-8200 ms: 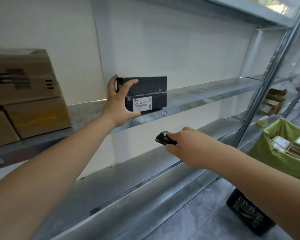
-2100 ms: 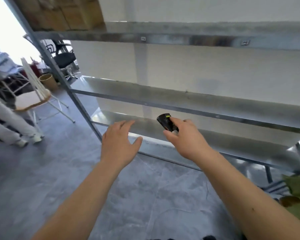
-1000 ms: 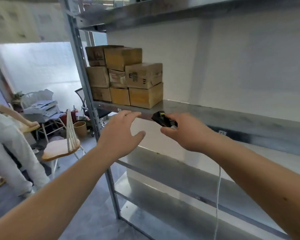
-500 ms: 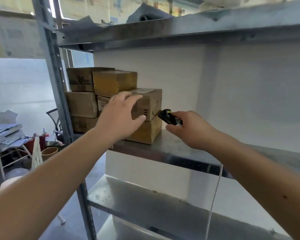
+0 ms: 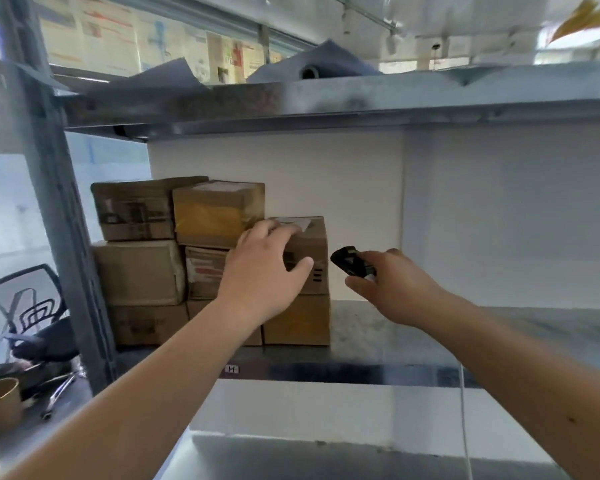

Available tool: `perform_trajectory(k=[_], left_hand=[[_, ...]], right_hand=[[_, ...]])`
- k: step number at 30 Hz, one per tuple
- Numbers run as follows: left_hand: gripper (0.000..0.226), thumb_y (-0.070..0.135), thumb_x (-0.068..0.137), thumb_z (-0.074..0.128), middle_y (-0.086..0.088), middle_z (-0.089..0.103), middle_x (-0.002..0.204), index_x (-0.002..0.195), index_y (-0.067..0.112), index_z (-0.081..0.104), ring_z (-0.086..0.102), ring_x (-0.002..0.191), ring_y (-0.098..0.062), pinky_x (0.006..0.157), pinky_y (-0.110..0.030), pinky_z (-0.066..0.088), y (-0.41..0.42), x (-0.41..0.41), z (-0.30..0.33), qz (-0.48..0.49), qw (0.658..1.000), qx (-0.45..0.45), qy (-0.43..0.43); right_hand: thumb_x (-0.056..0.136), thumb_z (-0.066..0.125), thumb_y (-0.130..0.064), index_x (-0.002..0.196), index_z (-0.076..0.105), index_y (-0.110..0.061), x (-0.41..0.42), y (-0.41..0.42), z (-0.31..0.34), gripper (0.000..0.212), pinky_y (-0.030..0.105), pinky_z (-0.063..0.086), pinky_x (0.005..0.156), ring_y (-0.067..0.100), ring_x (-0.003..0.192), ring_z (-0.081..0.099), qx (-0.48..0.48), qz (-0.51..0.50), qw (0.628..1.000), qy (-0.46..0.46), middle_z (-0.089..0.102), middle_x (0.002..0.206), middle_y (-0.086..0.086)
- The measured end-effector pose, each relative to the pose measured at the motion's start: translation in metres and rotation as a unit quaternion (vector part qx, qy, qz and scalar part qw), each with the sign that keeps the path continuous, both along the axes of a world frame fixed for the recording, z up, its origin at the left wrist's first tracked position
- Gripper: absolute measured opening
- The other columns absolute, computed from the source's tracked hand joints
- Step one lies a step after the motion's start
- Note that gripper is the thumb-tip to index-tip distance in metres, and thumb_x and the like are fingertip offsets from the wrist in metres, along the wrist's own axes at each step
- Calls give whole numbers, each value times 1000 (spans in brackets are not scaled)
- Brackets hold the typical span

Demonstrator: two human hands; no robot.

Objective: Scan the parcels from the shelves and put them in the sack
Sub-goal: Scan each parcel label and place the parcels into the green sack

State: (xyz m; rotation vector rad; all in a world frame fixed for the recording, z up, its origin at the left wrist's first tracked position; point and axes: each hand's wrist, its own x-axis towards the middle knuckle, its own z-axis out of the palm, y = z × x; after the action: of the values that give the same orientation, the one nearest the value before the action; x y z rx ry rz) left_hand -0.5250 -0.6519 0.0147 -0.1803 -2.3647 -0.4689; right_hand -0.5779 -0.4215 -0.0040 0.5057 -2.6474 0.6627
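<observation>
Several cardboard parcels (image 5: 219, 216) stacked on metal shelf (image 5: 430, 334).

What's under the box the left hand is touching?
Under that box sits another brown box, resting on the shelf. The left hand and arm hide that lower box's left part.

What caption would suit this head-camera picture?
Left hand on a stacked cardboard parcel; right hand holds a black scanner beside it.
</observation>
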Motion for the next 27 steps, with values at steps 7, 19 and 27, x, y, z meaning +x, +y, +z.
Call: perform_trajectory(k=[7, 19, 27], left_hand=[[41, 45, 98, 65, 7, 45, 147, 138, 36, 57, 43, 134, -9, 113, -31, 40, -10, -3, 1, -75, 985, 150, 31], [57, 64, 100, 55, 5, 41, 158, 152, 50, 36, 42, 140, -26, 101, -41, 38, 19, -29, 6, -117, 883, 436, -132], [51, 31, 92, 69, 37, 66, 114, 118, 72, 54, 58, 103, 16, 80, -15, 43, 50, -17, 4, -226, 844, 480, -80]], right_hand=[[98, 58, -51, 135, 59, -28, -6, 2, -8, 43, 29, 42, 61, 18, 77, 58, -34, -20, 999, 0, 50, 105, 1], [98, 60, -48, 133, 61, -23, -21, 18, -2, 43, 32, 44, 68, 24, 86, 61, -19, -6, 1000, -20, 60, 111, 9], [99, 60, -50, 145, 55, -33, -12, 66, -8, 50, 21, 43, 61, 12, 81, 59, -65, 31, 997, 0, 55, 104, -5]])
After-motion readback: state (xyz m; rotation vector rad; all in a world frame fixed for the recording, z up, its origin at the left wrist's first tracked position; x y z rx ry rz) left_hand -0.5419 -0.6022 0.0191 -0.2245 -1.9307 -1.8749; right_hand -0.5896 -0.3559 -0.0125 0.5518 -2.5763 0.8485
